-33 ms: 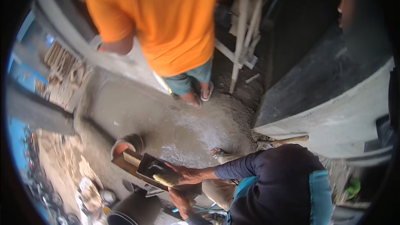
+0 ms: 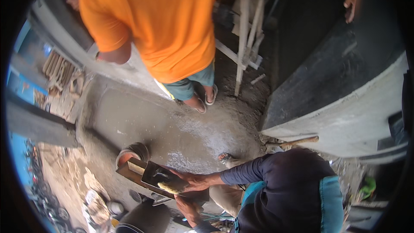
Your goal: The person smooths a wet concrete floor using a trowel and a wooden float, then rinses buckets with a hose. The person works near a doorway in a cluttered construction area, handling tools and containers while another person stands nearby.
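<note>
My right arm, in a dark blue sleeve, reaches left from the lower right, and my right hand [image 2: 196, 181] is closed on the side of a dark, open, box-like thing [image 2: 148, 172]. A yellowish, rough-looking lump [image 2: 170, 187], whose kind I cannot tell, lies against the box beside the fingers. Below it, my left hand [image 2: 188, 208] grips the box's near underside, its fingertips partly hidden. A lighter brown panel or board [image 2: 137, 166] runs along the box's far end. Close beyond that end stands a round tub [image 2: 129, 153] with an orange inside.
Ahead stands a person in an orange shirt [image 2: 159, 26] on wet grey concrete [image 2: 138, 112]. A wooden trestle [image 2: 243, 39] and a black-and-grey slab [image 2: 327, 90] are to the right. A black bucket [image 2: 148, 215] is near my left hand. Another person's hand [image 2: 351, 2] shows at upper right.
The orange-shirted person and surroundings have shifted slightly left and up in view. The other person's hand at upper right now shows clearly. My hands keep their hold on the box.
</note>
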`<state>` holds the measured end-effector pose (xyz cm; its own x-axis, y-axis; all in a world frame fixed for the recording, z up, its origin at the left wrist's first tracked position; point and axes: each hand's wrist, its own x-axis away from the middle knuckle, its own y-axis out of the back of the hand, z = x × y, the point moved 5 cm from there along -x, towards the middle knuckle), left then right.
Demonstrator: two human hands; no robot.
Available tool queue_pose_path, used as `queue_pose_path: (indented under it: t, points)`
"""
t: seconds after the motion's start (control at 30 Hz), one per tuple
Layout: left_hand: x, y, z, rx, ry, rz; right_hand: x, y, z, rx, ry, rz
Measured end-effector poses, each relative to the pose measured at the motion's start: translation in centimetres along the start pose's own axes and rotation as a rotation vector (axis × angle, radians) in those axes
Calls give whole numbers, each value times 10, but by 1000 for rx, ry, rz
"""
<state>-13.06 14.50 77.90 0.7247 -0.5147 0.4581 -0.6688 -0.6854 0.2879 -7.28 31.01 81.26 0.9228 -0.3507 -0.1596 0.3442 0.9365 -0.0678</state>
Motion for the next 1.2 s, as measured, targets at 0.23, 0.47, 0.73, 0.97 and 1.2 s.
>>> queue_pose_path:
  t: [0.23, 0.47, 0.73, 0.97, 1.2]
  points:
    - [-40, 24, 43, -204, -32, 222, 13, -18, -29, -23, -45, -53]
    - [-40, 18, 38, 144, 212, 449, 49, -41, -80, 106, -369, -179]
    - [-51, 44, 35, 35, -385, 754, 49, -51, -51, 76, -276, -290]
    - [-45, 48, 18, 41, -59, 491, 15, -55, -56, 295, -343, -202]
    - [-15, 145, 41, 477, 268, 92, -47, -138, -41, 177, -490, 272]
